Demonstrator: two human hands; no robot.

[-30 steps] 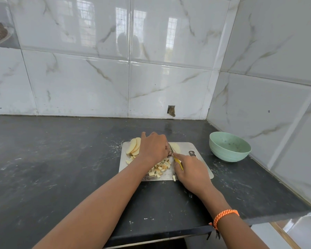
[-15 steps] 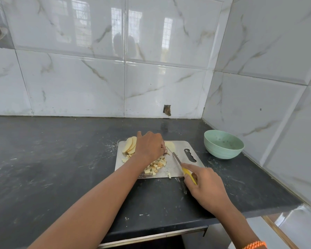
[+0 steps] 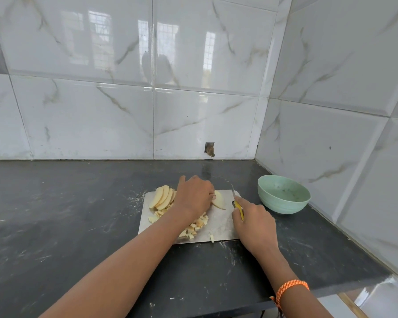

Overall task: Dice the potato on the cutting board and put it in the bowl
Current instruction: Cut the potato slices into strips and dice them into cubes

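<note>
On one cutting board (image 3: 223,226): left hand (image 3: 194,197) gripping potato slice (image 3: 218,199); right hand (image 3: 254,218) gripping knife (image 3: 237,204); one bowl (image 3: 283,194).

potato (image 3: 163,198) on cutting board (image 3: 223,222), bowl (image 3: 283,194) right

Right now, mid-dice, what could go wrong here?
1. The left hand holds a potato slice close to the knife in the right hand's grip; a slip could nick the fingers.
2. One cube sits at the cutting board's near edge; a sweep may knock it onto the counter.
3. The bowl stands off the board, so cubes could spill in transfer.
</note>
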